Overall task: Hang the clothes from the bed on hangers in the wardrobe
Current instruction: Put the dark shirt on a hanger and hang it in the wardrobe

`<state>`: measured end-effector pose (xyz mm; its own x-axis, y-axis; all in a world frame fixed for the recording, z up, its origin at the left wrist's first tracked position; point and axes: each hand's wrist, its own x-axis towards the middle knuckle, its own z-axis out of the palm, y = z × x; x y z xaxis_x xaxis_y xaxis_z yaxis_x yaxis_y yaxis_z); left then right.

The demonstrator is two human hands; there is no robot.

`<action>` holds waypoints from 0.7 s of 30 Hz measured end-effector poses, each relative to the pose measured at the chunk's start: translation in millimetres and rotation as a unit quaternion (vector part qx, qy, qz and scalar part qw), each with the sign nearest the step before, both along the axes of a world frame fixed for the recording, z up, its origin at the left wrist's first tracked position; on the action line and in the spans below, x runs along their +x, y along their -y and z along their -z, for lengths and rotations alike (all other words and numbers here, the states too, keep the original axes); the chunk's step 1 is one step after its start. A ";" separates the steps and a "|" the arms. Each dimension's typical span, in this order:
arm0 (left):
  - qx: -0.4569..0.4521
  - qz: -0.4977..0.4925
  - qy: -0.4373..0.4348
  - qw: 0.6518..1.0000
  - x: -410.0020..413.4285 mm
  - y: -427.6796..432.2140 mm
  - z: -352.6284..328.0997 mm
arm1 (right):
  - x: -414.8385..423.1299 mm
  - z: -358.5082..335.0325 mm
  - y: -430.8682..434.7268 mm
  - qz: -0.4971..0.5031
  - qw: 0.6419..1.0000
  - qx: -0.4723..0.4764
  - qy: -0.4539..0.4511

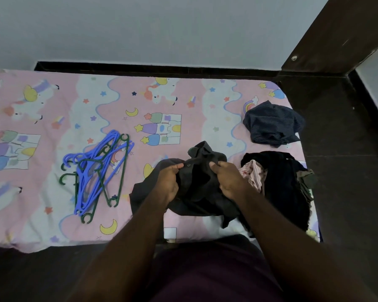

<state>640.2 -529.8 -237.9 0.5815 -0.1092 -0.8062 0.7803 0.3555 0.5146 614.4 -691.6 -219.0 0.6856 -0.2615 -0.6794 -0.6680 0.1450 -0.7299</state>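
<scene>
Right now both hands are on a limp dark grey shirt (198, 192) bunched near the front edge of the bed: the left hand (169, 182) pinches the cloth beside a small round button, and the right hand (228, 178) clutches a fold just opposite. At nine o'clock from the shirt lies a tangled heap of thin plastic hangers (98, 168), blue and dark green, on the soft pink cartoon-print sheet (52, 127). At three o'clock sits a crumpled black pile (279, 188) with a pink striped cloth (252, 174) tucked in it; at two o'clock lies a rumpled navy garment (271, 124).
</scene>
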 end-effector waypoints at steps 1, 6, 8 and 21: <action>-0.011 0.002 -0.007 1.000 -3.4 -0.5 3.9 | -3.4 -0.7 -5.3 -0.024 0.999 -0.027 0.009; -0.013 0.008 0.000 1.000 -17.0 3.5 11.1 | -11.7 5.6 -23.2 -0.076 0.990 -0.121 0.018; -0.022 0.029 0.010 0.999 -19.8 8.3 7.0 | -13.5 5.5 -27.1 -0.096 0.990 -0.104 0.026; 0.124 0.123 0.082 0.981 -13.5 11.2 10.1 | -2.0 11.9 -9.9 -0.155 0.986 -0.061 -0.014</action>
<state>626.7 -541.0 -248.1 0.6856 -0.0753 -0.7241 0.7268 0.0143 0.6867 612.4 -681.8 -230.9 0.7269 -0.1229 -0.6757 -0.6865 -0.1580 -0.7097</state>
